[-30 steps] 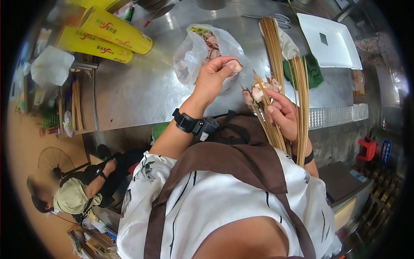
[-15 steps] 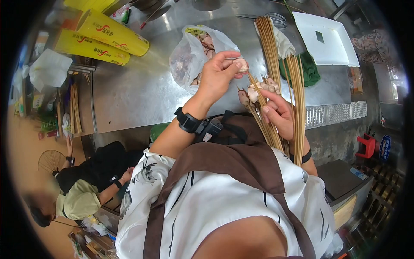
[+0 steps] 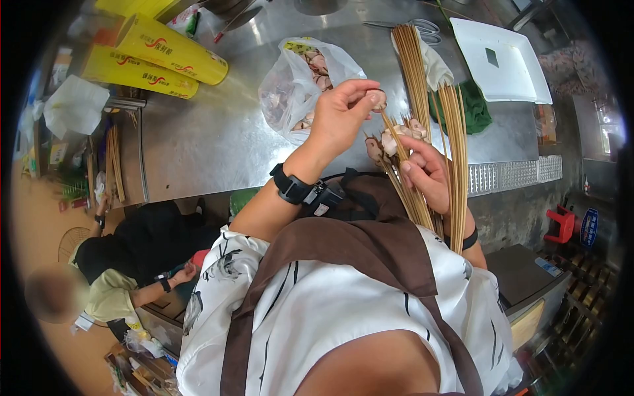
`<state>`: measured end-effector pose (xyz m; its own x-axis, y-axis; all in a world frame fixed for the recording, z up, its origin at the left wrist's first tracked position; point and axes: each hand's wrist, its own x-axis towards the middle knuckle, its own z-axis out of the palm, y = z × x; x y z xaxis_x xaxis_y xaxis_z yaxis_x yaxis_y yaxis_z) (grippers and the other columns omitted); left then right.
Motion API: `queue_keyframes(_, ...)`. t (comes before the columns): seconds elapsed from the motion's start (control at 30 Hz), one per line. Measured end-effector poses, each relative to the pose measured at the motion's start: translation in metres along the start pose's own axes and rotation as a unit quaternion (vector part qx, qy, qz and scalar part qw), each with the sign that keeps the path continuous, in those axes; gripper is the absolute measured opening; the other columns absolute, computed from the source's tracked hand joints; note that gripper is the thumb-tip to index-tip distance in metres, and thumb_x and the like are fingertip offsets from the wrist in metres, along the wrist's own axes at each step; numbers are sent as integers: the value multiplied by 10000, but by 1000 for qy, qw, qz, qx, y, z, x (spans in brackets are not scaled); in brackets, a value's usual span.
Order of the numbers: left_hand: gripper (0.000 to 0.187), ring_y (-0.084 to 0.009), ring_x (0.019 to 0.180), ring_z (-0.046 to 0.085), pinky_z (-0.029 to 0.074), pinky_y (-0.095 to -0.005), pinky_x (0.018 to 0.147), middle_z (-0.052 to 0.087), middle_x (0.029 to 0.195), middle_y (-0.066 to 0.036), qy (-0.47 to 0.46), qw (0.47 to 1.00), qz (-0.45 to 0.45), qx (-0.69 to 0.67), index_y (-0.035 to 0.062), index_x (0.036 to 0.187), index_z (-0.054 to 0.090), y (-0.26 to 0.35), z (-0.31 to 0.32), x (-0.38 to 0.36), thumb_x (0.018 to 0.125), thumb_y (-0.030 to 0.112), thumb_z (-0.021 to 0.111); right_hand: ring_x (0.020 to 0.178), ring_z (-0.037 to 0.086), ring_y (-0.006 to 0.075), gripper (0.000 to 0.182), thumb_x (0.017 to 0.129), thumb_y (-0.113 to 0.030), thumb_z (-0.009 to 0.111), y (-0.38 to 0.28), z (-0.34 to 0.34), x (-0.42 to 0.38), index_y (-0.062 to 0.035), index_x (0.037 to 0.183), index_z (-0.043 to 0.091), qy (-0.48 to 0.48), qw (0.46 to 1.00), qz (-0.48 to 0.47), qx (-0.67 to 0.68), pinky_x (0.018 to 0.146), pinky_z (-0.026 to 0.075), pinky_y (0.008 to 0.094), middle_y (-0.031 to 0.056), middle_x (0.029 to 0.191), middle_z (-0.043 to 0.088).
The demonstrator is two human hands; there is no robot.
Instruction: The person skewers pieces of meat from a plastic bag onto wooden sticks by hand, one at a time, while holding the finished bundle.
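My left hand point(image 3: 343, 112) pinches a pale, pinkish-brown food piece point(image 3: 378, 99) between thumb and fingers. The tip of a bamboo skewer point(image 3: 389, 122) meets the underside of that piece. My right hand point(image 3: 428, 173) is closed around several bamboo skewers point(image 3: 411, 201), which slant down towards my apron. Similar food pieces point(image 3: 391, 142) are threaded near the upper ends of some of them. Behind my left hand, an open white plastic bag point(image 3: 279, 99) holds more of these pieces. A tall bundle of bare skewers point(image 3: 456, 171) stands just right of my right hand.
Another skewer bundle point(image 3: 411, 59) lies by a white cloth point(image 3: 434, 68) on the metal table point(image 3: 218, 148). Scissors point(image 3: 426, 30), a green cloth point(image 3: 475, 109) and a white tray point(image 3: 502, 63) are further right. Yellow rolls point(image 3: 172, 56) lie at left; a co-worker point(image 3: 125, 290) is at lower left.
My left hand has shifted slightly right and down, with the food piece now over the skewer tip. The co-worker at lower left has leaned and moved their arms.
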<state>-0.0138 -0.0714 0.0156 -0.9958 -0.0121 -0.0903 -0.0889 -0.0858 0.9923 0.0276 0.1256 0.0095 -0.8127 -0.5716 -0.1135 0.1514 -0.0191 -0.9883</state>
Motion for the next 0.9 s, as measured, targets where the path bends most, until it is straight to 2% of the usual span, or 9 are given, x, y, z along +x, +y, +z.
queue_keyframes(0.4, 228, -116, 861, 590, 495, -234, 725, 621, 959, -81, -25, 993, 100, 55, -18, 1065, 564, -11, 9, -2, 853, 64, 542, 585, 421, 56, 379, 887, -71, 427, 0, -2, 2, -2, 1256, 377, 34, 998, 6, 57, 584, 355, 190, -4, 628, 461)
queue_keyframes(0.53, 236, -125, 875, 587, 499, -242, 722, 615, 982, -86, -23, 997, 75, 12, -14, 1081, 557, -11, 12, 1, 864, 75, 527, 586, 416, 52, 383, 886, -69, 426, 0, -3, 2, 9, 1256, 372, 32, 998, -9, 62, 582, 347, 183, -6, 630, 455)
queue_keyframes(0.6, 239, -142, 878, 590, 505, -253, 717, 610, 996, -102, 3, 997, 65, -51, -14, 1085, 554, -11, 13, 3, 875, 91, 512, 586, 415, 51, 383, 885, -68, 425, 0, -3, 1, 11, 1257, 371, 33, 997, -12, 70, 582, 346, 182, -7, 630, 453)
queue_keyframes(0.7, 241, -167, 867, 600, 511, -264, 708, 612, 983, -122, -7, 994, 41, -103, -19, 1083, 550, -7, 13, 4, 880, 103, 502, 586, 412, 50, 385, 886, -67, 424, 0, -3, 1, 13, 1258, 369, 31, 997, -12, 74, 580, 343, 181, -7, 630, 451)
queue_keyframes(0.83, 236, -183, 847, 612, 514, -270, 700, 616, 958, -136, -12, 995, 33, -92, -24, 1070, 553, -12, 13, 7, 872, 100, 513, 586, 406, 50, 387, 886, -65, 424, -1, -5, 1, 13, 1261, 365, 27, 997, -12, 71, 579, 341, 181, -7, 632, 448)
queue_keyframes(0.9, 227, -193, 825, 620, 514, -272, 699, 621, 933, -133, -12, 992, -5, -124, -25, 1057, 557, -11, 12, 9, 870, 97, 515, 586, 405, 50, 388, 886, -64, 423, 1, -6, 0, 14, 1262, 363, 25, 997, -12, 69, 579, 340, 180, -8, 633, 447)
